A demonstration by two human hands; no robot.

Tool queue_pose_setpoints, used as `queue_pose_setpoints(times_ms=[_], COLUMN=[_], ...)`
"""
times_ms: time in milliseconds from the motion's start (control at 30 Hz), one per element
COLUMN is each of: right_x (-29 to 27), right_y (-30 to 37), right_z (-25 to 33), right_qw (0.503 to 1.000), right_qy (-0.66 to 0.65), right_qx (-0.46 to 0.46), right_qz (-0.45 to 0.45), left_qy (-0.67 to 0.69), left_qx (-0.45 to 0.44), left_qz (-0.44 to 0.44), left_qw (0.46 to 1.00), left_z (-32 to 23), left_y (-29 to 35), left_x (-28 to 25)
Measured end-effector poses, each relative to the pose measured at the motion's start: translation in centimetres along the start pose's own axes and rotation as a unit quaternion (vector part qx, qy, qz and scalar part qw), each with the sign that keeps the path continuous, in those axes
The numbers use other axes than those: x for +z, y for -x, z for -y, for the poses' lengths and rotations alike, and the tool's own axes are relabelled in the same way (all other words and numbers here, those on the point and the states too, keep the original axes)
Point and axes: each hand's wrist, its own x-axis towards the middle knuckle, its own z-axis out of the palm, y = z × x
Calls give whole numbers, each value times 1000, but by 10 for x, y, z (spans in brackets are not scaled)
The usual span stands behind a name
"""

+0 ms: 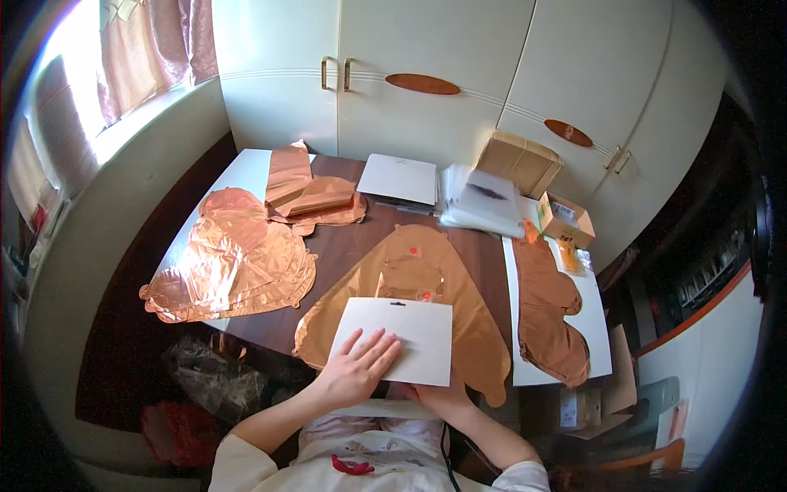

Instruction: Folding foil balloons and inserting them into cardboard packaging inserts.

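Observation:
Flat on a white card (418, 336) with a small dark hanging slot lies my left hand (366, 366), its fingers stretched out. My right hand (443, 398) is at the card's lower edge, with its fingers hidden under the card. Beneath the card a large copper-coloured foil balloon (471, 328), deflated and flat, spreads over the table's front edge. On this foil, just beyond the card, rests a clear plastic piece (410, 279) with two small red spots near it.
More flat copper foil balloons lie left (238, 262), back left (316, 193) and right (545, 303). At the back are a stack of white cards (399, 176), clear plastic bags (479, 201) and cardboard boxes (525, 160). White cabinets (426, 49) stand behind the brown table (336, 246).

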Motion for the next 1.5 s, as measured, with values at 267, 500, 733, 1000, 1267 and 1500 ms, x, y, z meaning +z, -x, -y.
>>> queue_pose_setpoints(times_ms=[267,500,733,1000,1267,1500], right_x=[7,9,-12,-26,-62,-16], right_y=[24,27,42,61,26,-88], right_z=[-17,-18,-22,-35,-93,-141], right_qw=[995,999,987,993,998,998], right_qy=[-77,-7,111,65,-25,-29], right_qx=[48,43,45,-15,-5,-47], right_qz=[38,19,105,95,-55,3], left_qy=[-16,-24,-29,-18,-29,-32], left_qx=[40,55,32,-16,-78,-72], left_qz=[22,2,48,55,68,49], left_qw=[999,998,998,998,994,996], left_z=[-7,-4,-7,-12,-15,-22], left_y=[2,9,1,-26,-42,-46], left_x=[24,42,36,48,60,66])
